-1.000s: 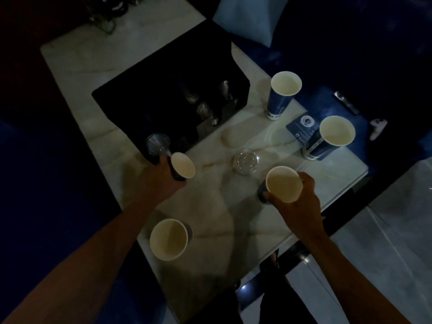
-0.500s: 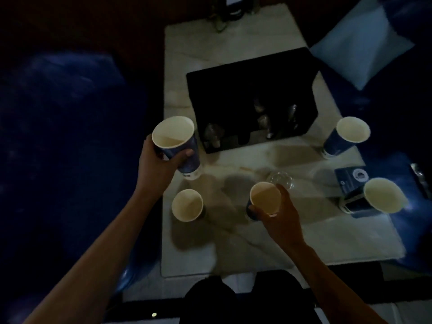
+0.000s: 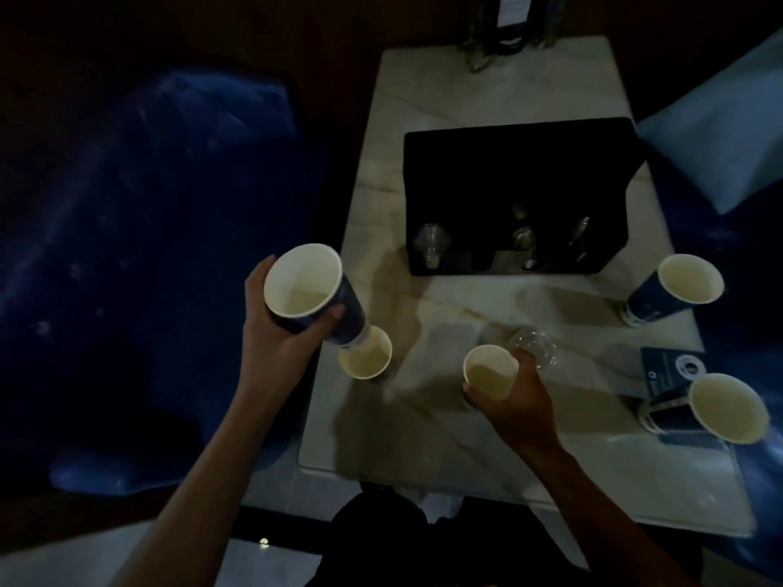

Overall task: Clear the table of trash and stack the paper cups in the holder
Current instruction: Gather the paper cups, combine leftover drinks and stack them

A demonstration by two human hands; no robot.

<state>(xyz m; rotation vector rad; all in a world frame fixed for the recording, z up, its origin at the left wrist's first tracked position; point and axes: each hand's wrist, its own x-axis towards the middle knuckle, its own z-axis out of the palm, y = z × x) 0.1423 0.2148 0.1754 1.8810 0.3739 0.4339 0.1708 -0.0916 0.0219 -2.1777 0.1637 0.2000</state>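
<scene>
My left hand point(image 3: 277, 332) grips a tall blue paper cup point(image 3: 305, 286), lifted and tilted over the table's left edge. Its base hangs just above a small paper cup point(image 3: 366, 353) standing on the marble table point(image 3: 423, 438). My right hand point(image 3: 525, 396) holds another small paper cup point(image 3: 489, 372) near the table's middle. A clear plastic lid point(image 3: 536, 343) lies right beside that hand. Two more tall blue cups stand at the right: one point(image 3: 678, 288) by the black holder point(image 3: 521, 184), one point(image 3: 720, 406) near the right front corner.
The black holder stands at the table's centre back, with clear cups and metal items showing in its front slots. A dark blue card point(image 3: 673, 370) lies under the near right cup. Blue upholstery point(image 3: 148, 247) fills the left, a pale cushion point(image 3: 720, 133) the upper right.
My left hand has raised the tall blue cup from the table and brought it left, over the small cup. The view has swung round. My right hand still holds its cup.
</scene>
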